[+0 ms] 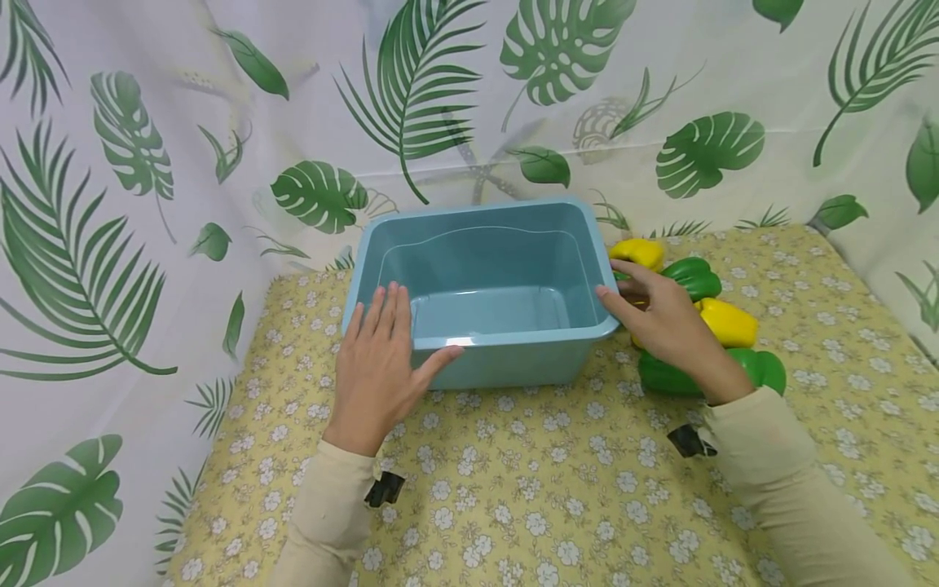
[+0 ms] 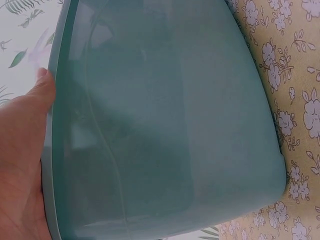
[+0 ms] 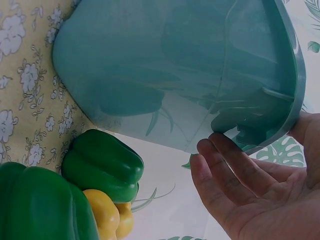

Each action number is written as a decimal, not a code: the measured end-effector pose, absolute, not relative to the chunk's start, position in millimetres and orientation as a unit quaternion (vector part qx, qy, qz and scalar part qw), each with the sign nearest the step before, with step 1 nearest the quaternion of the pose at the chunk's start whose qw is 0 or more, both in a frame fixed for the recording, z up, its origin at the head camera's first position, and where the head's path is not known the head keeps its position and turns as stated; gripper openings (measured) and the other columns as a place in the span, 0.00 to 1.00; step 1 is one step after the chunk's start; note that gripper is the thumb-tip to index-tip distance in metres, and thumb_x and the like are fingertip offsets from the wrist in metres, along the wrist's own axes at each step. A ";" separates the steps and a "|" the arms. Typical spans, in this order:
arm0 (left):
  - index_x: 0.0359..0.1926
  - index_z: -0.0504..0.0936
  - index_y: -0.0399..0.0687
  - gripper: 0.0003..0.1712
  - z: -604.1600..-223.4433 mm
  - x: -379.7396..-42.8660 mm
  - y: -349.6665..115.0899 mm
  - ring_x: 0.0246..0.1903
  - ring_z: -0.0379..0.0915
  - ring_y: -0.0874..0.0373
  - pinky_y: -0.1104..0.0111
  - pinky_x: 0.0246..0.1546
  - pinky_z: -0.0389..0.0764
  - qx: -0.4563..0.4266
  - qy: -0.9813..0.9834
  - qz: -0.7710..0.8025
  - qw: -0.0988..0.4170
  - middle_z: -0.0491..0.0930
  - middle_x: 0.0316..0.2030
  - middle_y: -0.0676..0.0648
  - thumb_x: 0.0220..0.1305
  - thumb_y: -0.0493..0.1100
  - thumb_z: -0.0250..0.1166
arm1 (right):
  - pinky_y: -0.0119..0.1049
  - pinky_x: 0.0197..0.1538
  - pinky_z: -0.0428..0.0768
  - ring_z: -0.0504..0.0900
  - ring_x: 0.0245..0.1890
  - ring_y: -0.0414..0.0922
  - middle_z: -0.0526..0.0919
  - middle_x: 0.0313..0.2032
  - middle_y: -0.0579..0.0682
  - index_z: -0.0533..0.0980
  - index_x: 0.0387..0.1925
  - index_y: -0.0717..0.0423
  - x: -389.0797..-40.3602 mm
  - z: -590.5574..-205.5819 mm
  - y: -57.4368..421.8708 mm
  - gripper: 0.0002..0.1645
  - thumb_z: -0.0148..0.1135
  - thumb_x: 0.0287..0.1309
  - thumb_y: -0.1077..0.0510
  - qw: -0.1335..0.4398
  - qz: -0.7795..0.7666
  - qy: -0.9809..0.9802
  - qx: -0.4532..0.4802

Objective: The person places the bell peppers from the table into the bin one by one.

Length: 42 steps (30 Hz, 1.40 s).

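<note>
A blue-green plastic tub (image 1: 506, 359) stands upright near the back of the table, its inside bare. My left hand (image 1: 377, 371) lies over its near left corner, fingers straight and pointing inward, thumb spread along the front rim. In the left wrist view, that thumb (image 2: 44, 90) shows at the rim and the other fingers are hidden. At the right side, my right hand (image 1: 663, 322) holds the rim, thumb on top and fingers bent against the outer wall. The right wrist view shows these fingers (image 3: 230, 172) just under the rim.
Several bell peppers lie right of the tub, beside and below my right hand: a green pepper (image 1: 763, 371) in front, a yellow pepper (image 1: 726, 324), another green pepper (image 1: 693, 279) and a yellow one (image 1: 637, 253) behind. A leaf-printed curtain (image 1: 469, 98) hangs behind the flowered tablecloth (image 1: 513, 489).
</note>
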<state>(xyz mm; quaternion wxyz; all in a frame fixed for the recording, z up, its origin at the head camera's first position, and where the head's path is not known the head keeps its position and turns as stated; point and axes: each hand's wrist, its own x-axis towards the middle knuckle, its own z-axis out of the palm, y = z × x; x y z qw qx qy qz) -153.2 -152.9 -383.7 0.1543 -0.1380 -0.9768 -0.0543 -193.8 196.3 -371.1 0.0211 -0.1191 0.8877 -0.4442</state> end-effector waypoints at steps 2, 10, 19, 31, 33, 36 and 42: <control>0.78 0.53 0.34 0.64 -383.8 -153.2 -153.2 0.76 0.49 0.42 0.51 0.77 0.48 -0.138 -0.977 -0.055 0.155 0.56 0.76 0.36 0.64 0.83 0.37 | 0.63 0.58 0.76 0.76 0.61 0.65 0.76 0.62 0.70 0.57 0.78 0.59 -194.3 -371.5 196.1 0.41 0.52 0.76 0.41 0.021 -0.445 0.888 -0.119; 0.78 0.53 0.34 0.64 -383.9 -154.2 -153.5 0.76 0.50 0.42 0.52 0.77 0.47 -0.140 -0.976 -0.054 0.158 0.57 0.75 0.35 0.65 0.83 0.36 | 0.64 0.59 0.76 0.76 0.61 0.66 0.76 0.61 0.70 0.58 0.77 0.60 -194.6 -370.6 194.5 0.40 0.52 0.76 0.43 0.015 -0.444 0.888 -0.121; 0.78 0.54 0.33 0.64 -383.3 -154.1 -152.6 0.76 0.50 0.42 0.52 0.77 0.47 -0.135 -0.977 -0.053 0.155 0.58 0.75 0.35 0.64 0.84 0.36 | 0.63 0.58 0.77 0.76 0.60 0.65 0.76 0.62 0.70 0.58 0.78 0.59 -196.1 -371.3 194.5 0.40 0.51 0.76 0.42 0.014 -0.444 0.887 -0.122; 0.78 0.53 0.34 0.62 -381.2 -152.9 -151.6 0.77 0.46 0.43 0.52 0.78 0.45 -0.133 -0.980 -0.045 0.141 0.56 0.75 0.36 0.65 0.82 0.40 | 0.57 0.52 0.80 0.79 0.57 0.63 0.78 0.59 0.69 0.58 0.78 0.60 -196.7 -373.7 193.7 0.39 0.51 0.77 0.44 0.005 -0.448 0.885 -0.128; 0.78 0.53 0.34 0.62 -381.5 -152.9 -151.6 0.77 0.47 0.43 0.52 0.78 0.45 -0.135 -0.980 -0.042 0.142 0.57 0.75 0.36 0.66 0.81 0.44 | 0.56 0.51 0.79 0.80 0.56 0.62 0.79 0.58 0.69 0.58 0.78 0.60 -197.1 -374.3 193.6 0.39 0.51 0.77 0.44 0.003 -0.448 0.885 -0.130; 0.78 0.54 0.34 0.60 -381.9 -153.2 -151.7 0.77 0.47 0.43 0.52 0.77 0.45 -0.138 -0.978 -0.042 0.147 0.57 0.75 0.36 0.66 0.79 0.47 | 0.55 0.50 0.79 0.80 0.55 0.62 0.80 0.57 0.68 0.58 0.77 0.60 -197.2 -374.8 193.5 0.38 0.51 0.77 0.44 0.000 -0.448 0.884 -0.132; 0.78 0.55 0.34 0.59 -382.0 -153.7 -151.6 0.77 0.48 0.43 0.51 0.77 0.45 -0.141 -0.977 -0.045 0.151 0.58 0.75 0.36 0.67 0.78 0.48 | 0.57 0.51 0.79 0.80 0.55 0.62 0.80 0.57 0.69 0.58 0.77 0.60 -196.6 -374.5 192.9 0.38 0.51 0.77 0.44 -0.006 -0.450 0.884 -0.130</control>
